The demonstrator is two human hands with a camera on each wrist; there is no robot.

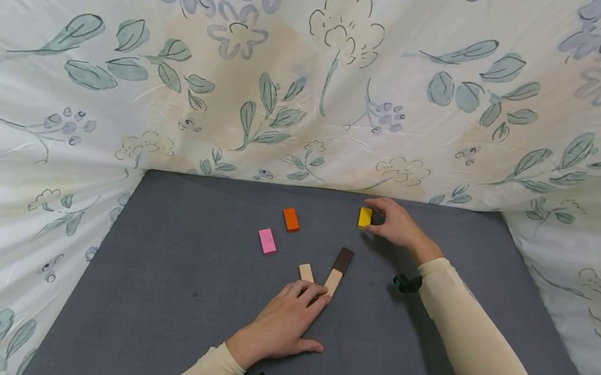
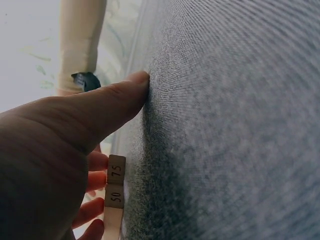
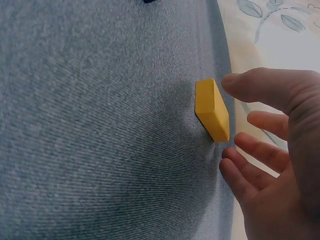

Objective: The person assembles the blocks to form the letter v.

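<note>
On the dark grey table, my left hand (image 1: pixel 284 320) rests over pale wooden blocks with its fingertips, thumb stretched out to the side. One pale block (image 1: pixel 333 280) shows beside the fingers, end to end with a dark brown block (image 1: pixel 343 260). Another pale block (image 1: pixel 306 272) pokes out past the fingertips. In the left wrist view, block ends marked 75 (image 2: pixel 116 169) and 50 (image 2: pixel 114 196) stand against the fingers. My right hand (image 1: pixel 396 223) is at a yellow block (image 1: pixel 365 218) near the back edge, thumb and fingers spread about it; a small gap shows in the right wrist view.
An orange block (image 1: pixel 291 219) and a pink block (image 1: pixel 267 241) lie left of centre on the table (image 1: pixel 162 308). A flower-printed cloth (image 1: pixel 286 117) hangs behind the table and along both sides.
</note>
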